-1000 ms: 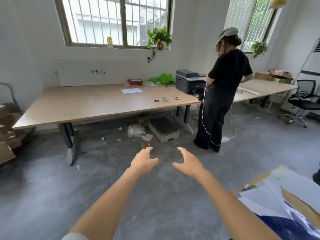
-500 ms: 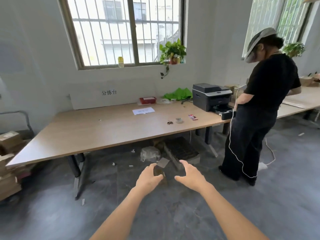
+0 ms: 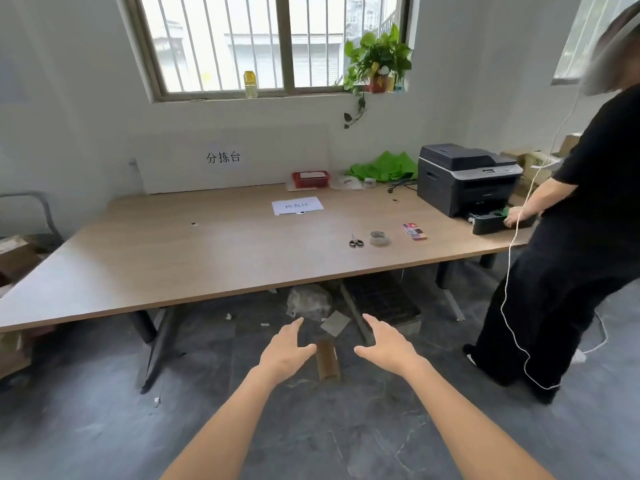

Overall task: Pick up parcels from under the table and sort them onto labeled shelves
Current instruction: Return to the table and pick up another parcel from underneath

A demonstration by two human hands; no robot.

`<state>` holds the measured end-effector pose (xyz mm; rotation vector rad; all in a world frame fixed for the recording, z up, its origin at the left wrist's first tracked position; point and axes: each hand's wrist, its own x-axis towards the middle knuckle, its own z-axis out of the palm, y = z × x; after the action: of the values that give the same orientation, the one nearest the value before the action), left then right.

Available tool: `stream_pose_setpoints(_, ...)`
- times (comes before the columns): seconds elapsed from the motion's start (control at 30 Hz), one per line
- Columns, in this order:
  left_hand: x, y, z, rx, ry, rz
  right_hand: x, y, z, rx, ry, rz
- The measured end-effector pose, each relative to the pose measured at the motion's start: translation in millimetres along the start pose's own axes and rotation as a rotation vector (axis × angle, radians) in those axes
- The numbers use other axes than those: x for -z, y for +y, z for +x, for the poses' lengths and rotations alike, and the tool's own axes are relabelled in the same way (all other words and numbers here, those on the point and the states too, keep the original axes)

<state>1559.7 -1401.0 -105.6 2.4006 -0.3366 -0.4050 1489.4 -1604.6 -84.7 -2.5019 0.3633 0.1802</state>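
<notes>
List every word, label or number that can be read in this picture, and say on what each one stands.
"分拣台": black characters on the white board leaning against the wall at the back of the table.
White paper sheet on the table: some printed characters, too blurred to read.
Red basket: a white label, too small to read.
Small red card: print too small to read.
Printer: no brand can be read.

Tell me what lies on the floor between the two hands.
In the head view, a small brown cardboard parcel lies on the grey floor between the left hand and the right hand, neither touching it.
</notes>
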Motion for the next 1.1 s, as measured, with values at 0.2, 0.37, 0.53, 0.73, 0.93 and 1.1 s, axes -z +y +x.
stream_pose_setpoints(0.2,-4,-20,146,0.033,-0.044,-0.061,-6,11,147,-0.034,-0.056,-0.016)
stream_pose_setpoints(0.37,-10,-37,265,0.084,-0.089,-0.088,-14,21,268,-0.122,-0.149,0.042)
stream_pose_setpoints(0.53,-42,-75,359,0.141,-0.093,-0.078,-53,49,372,-0.097,-0.195,0.024)
stream_pose_setpoints(0.73,-157,-171,480,0.165,-0.071,-0.084,-174,141,496,-0.103,-0.239,0.002)
stream_pose_setpoints(0.93,-331,-312,594,0.173,-0.035,-0.159,-341,256,607,-0.078,-0.232,0.091)
stream_pose_setpoints(1.1,-459,-422,665,0.188,-0.125,-0.038,-469,346,681,-0.087,-0.234,0.211)
